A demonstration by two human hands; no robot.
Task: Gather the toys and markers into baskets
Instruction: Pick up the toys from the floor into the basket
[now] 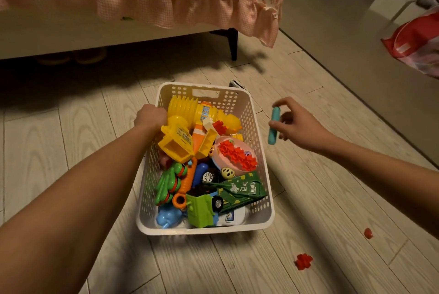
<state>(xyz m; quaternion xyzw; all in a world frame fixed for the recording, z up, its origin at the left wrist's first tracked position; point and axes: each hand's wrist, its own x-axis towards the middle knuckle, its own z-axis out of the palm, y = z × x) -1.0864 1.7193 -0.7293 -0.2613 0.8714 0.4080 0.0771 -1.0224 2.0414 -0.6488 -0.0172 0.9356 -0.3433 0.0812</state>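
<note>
A white perforated basket (261, 158) stands on the wooden floor, full of plastic toys: a yellow hammer (190, 110), a green truck (202, 208), a pink bowl with red blocks (235, 156). My left hand (149, 118) grips the basket's left rim near its far corner. My right hand (297, 122) hovers to the right of the basket, pinching a teal marker-like stick (273, 125) between thumb and fingers. On the floor at the lower right lie a red gear-shaped block (303, 261) and a small red piece (368, 233).
A bed with a pink frilled skirt (166, 4) and a dark leg (233, 42) stands just beyond the basket. A red and white bag (418, 42) sits at the right edge. A small dark item (235, 84) peeks out behind the basket.
</note>
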